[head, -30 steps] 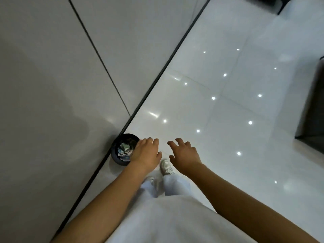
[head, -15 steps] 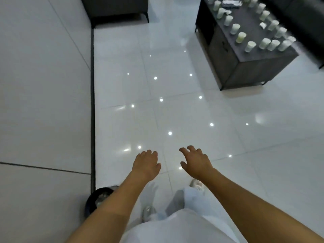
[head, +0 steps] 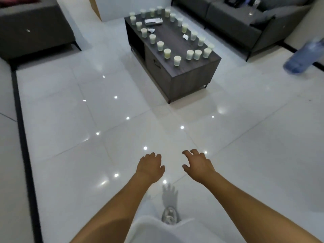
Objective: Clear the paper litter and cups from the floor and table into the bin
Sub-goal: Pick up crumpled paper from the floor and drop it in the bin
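White glossy floor tiles [head: 70, 155] lie between the person and the dark grey wooden coffee table [head: 191, 74], which stands well ahead with the task's things on top. The left hand [head: 150, 166] and right hand [head: 198, 163] hang palm-down over bare floor, fingers loosely spread, holding nothing. The bin is not in view.

The step in hand looks like the walk to the table for a load. To do it well, approach the near long side, check each small pale paper cup [head: 177, 60] for liquid before lifting, since some look yellowish, then nest empty ones into a stack so each trip carries several. Gather the crumpled white paper scraps [head: 185, 37] in the other hand.

By my count there are twenty-one cups standing upright in a ring along the tabletop's edges, two crumpled scraps inside the ring, and one flat white packet [head: 153, 21] near the far end. No litter shows on the visible floor
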The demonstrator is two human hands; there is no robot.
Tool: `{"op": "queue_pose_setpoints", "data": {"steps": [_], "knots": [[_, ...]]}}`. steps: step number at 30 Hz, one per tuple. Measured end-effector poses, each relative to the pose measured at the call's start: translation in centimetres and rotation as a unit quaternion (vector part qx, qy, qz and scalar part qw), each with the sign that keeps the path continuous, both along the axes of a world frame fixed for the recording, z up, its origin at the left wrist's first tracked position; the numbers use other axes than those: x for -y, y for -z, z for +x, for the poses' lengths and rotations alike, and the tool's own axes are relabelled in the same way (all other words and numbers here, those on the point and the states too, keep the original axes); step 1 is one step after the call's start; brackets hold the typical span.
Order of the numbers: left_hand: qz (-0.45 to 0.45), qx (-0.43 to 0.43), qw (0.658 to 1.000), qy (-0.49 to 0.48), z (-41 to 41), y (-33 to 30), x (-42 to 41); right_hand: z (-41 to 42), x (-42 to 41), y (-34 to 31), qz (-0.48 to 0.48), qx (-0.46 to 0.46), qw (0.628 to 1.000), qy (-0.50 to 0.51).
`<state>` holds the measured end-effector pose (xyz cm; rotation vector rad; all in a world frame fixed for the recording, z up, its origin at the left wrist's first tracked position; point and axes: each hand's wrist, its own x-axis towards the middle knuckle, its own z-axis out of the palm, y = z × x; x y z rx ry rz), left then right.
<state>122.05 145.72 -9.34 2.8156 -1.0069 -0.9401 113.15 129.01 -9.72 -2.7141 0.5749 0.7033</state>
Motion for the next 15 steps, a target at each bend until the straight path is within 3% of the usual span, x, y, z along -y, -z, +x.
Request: {"op": "queue_pose_setpoints", "data": {"steps": [15], "knots": [[0.004, 0.002, 0.991, 0.133, 20.7, 0.2, 26.3, 16.3, 23.4, 0.4, 0.034, 0.028, 0.985, 0.168]]}}
